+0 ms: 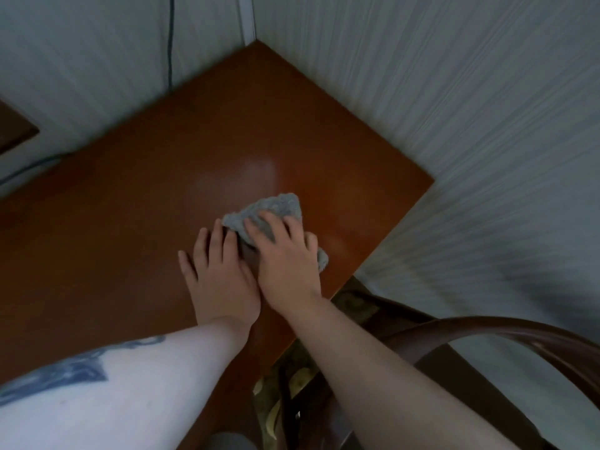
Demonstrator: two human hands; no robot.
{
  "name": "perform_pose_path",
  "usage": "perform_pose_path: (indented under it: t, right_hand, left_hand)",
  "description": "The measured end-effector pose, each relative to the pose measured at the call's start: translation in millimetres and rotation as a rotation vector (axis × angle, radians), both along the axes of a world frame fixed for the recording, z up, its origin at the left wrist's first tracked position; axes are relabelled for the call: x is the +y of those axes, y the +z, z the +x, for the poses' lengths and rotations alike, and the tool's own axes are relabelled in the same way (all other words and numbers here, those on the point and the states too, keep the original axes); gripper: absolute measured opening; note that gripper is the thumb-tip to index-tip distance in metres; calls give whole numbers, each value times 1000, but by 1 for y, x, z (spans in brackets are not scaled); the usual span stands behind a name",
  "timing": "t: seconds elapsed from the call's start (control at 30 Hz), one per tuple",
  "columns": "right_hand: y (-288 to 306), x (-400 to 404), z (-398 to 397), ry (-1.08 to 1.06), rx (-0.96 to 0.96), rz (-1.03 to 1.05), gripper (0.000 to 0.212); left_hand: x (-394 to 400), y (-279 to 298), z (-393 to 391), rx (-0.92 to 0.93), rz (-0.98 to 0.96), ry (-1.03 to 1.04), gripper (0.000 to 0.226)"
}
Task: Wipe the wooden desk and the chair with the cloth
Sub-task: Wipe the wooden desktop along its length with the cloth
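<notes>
From my head cam I'm looking down at the wooden desk (pixel 136 203), reddish-brown top, pushed into a corner w/ pale striped walls (pixel 454 108) on two sides. Grey cloth (pixel 271 211) lies bunched on the desk, right-of-centre, near the front-right edge. Right hand (pixel 287 258) is flat on top of the cloth, fingers spread and fairly straight, pressing it down, not curled round it; cloth pokes out past the fingertips and at the thumb side. Left hand (pixel 220 274) lies palm-down on the bare desk just beside the right, fingers straight, index tip touching the cloth's left edge; the two hands touch at the thumb side. Left forearm (pixel 97 384) has a blue tattoo. Chair (pixel 487 339) sits at lower right, dark curved wooden back rail, patterned seat cushion (pixel 292 384) partly tucked under the desk edge and under my right forearm. A dark cable (pixel 170 43) runs down the left wall behind the desk. Frame is a bit motion-blurred at the edges.
</notes>
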State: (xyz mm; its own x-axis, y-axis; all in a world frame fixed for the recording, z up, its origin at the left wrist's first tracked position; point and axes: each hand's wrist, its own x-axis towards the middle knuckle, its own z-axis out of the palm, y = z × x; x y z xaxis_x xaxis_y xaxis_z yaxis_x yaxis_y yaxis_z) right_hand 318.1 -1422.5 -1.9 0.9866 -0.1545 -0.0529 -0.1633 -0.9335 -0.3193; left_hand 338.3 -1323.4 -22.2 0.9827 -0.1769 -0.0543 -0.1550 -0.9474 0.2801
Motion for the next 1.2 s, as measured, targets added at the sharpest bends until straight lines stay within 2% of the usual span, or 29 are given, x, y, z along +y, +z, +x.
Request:
perform_pose_path:
  t: [0.07, 0.17, 0.2, 0.23, 0.27, 0.33, 0.37, 0.43, 0.5, 0.63, 0.67, 0.7, 0.73, 0.77, 0.8, 0.83, 0.87, 0.9, 0.97, 1.03, 1.07, 1.1, 1.13, 1.2]
  right_hand:
    - [-5, -28, -6, -101, 48, -37, 55]
    - [4, -79, -25, -679, 67, -8, 52]
    - [8, -83, -25, -797, 47, 17, 50]
    - [12, -78, -19, -805, -6, 10, 49]
    - [16, -64, -10, -684, -79, -5, 50]
    - [9, -23, 4, -256, -148, -23, 52]
    - [4, -7, 5, -81, -122, -5, 50]
    - [-5, -6, 4, 43, -48, -15, 48]
    - [-13, -38, -1, -70, -4, -58, 49]
    - [-2, -101, -8, -764, 1, -26, 45]
    - [3, -97, -2, -843, -18, -23, 44]
    - [9, -83, 8, -808, -67, -29, 45]
    - [12, -64, 18, -649, -125, -40, 46]
    - [12, -42, 27, -390, -152, -54, 49]
    - [8, -24, 32, -115, -119, -64, 51]
    - [6, -14, 34, 69, -26, -38, 52]
    - [3, -18, 38, 114, 50, -44, 53]
    - [-1, -35, 40, 22, 71, -69, 53]
    - [-6, -80, 34, -424, 66, -124, 51]
    - [-2, -119, 20, -897, 39, -47, 48]
    - [2, -125, 17, -1019, 34, -9, 48]
    - [8, -118, 21, -1023, 16, -17, 47]
    - [12, -102, 29, -904, -34, -40, 47]
    - [11, -59, 41, -397, -119, -40, 49]
  left_hand:
    - [0, 1, 1, 4, -12, 5, 49]
    - [0, 3, -1, 24, 4, -16, 53]
    - [0, 3, -1, 26, 8, -21, 53]
    - [-1, 3, -1, 27, 10, -23, 53]
    - [-1, 2, -1, 23, 12, -19, 52]
    - [1, 0, 0, 18, 11, -7, 51]
    - [1, 0, -1, 23, 11, -7, 50]
    - [0, 0, -1, 26, 20, -10, 49]
    - [0, 1, 0, 15, 23, -19, 52]
    - [0, 3, 0, 57, 46, -33, 56]
    - [-1, 3, 0, 56, 42, -34, 56]
    - [-2, 2, 0, 51, 35, -31, 55]
    - [-1, 1, 0, 44, 31, -25, 55]
    - [0, 0, 0, 40, 34, -19, 54]
    - [0, -1, 0, 46, 36, -24, 54]
    - [0, -2, 0, 54, 37, -25, 55]
    - [1, -1, 0, 56, 38, -17, 55]
    - [2, -1, 0, 55, 36, -10, 55]
    - [2, 1, 0, 52, 41, -16, 55]
    - [1, 2, -2, 48, 45, -29, 55]
    - [-1, 3, -2, 44, 46, -31, 55]
    - [-1, 2, -1, 39, 46, -29, 55]
    - [-2, 2, -1, 33, 45, -22, 54]
    - [-2, 0, -2, 4, 32, -6, 54]
